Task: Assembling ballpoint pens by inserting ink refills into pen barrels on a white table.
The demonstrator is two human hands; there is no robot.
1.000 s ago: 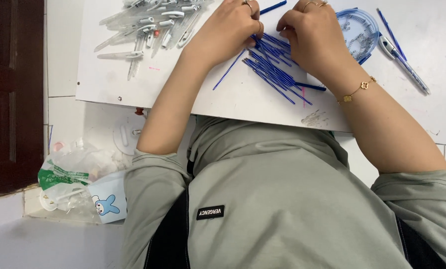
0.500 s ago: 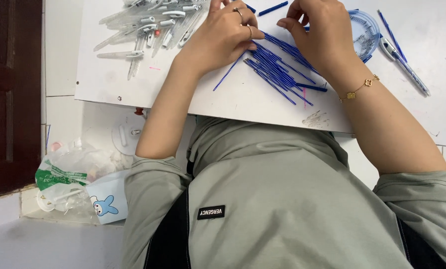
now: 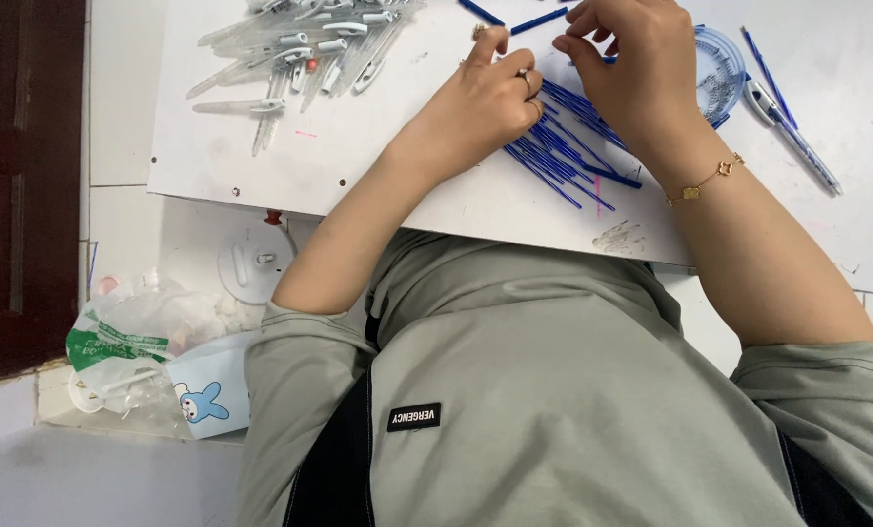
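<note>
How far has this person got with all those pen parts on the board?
Done: one assembled pen lies at the right edge. In hand: the left hand and right hand work over the blue refills; what the fingers pinch is unclear. Left: many loose refills and the clear pen barrels.
</note>
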